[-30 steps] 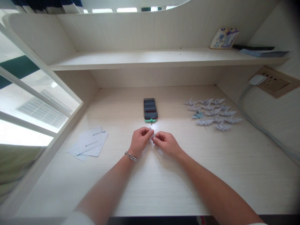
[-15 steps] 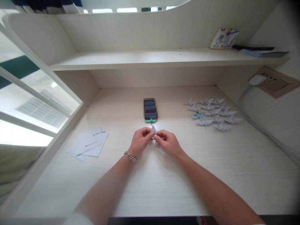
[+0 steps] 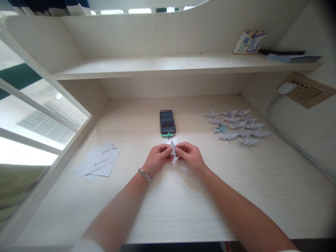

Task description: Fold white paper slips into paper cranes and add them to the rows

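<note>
Between my hands is a small folded piece of white paper, its pointed tip upward. My left hand pinches it from the left, thumb on its near face; a chain bracelet circles that wrist. From the right, my right hand has thumb and fingertips closed on its edge. Just beyond the paper lies a phone with a blurred screen and a green piece at its near end. Several folded paper cranes stand in rows at the right; one is bluish, the others white.
Loose white paper sheets lie on the desk at left. A shelf runs above the back, bearing a small printed packet and flat booklets. A cable hangs from a wall socket at right.
My right thumb has moved slightly right along the folded paper, and more of the paper's face shows between my hands. The whole view has shifted a little.
</note>
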{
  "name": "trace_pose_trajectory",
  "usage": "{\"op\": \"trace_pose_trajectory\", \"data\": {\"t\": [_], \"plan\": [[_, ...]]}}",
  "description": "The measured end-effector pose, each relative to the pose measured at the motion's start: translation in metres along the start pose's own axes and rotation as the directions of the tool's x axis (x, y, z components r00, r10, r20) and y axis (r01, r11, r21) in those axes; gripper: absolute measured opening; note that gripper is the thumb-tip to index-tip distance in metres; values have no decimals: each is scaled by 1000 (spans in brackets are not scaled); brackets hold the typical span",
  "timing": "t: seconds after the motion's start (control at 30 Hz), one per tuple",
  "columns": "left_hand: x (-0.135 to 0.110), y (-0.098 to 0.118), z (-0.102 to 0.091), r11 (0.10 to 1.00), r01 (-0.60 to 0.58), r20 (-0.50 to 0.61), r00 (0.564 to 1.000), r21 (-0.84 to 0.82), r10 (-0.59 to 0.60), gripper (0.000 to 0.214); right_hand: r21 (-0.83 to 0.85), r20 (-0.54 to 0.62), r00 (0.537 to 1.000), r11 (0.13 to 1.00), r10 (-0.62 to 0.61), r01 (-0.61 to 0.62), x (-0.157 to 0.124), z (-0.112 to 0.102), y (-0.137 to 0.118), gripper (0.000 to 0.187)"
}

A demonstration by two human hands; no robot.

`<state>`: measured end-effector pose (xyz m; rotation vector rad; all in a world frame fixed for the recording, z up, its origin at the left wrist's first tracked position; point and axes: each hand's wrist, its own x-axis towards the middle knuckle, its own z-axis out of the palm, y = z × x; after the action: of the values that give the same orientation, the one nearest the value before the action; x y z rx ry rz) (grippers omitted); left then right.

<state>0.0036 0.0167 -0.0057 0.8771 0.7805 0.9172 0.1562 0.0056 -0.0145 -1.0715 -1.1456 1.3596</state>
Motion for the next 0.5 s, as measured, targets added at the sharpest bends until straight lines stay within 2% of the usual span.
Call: {"op": "trace_pose_trajectory", "data": {"t": [0.37, 0.5], "plan": [[-2, 2, 2, 999, 31, 15, 999, -41, -30, 21, 36, 31, 999, 999, 33, -34, 0, 0, -1, 21], [-1, 1, 2, 999, 23, 6, 1000, -24, -23, 21, -81, -57, 993, 992, -98, 94, -1, 2, -1, 19]]}}
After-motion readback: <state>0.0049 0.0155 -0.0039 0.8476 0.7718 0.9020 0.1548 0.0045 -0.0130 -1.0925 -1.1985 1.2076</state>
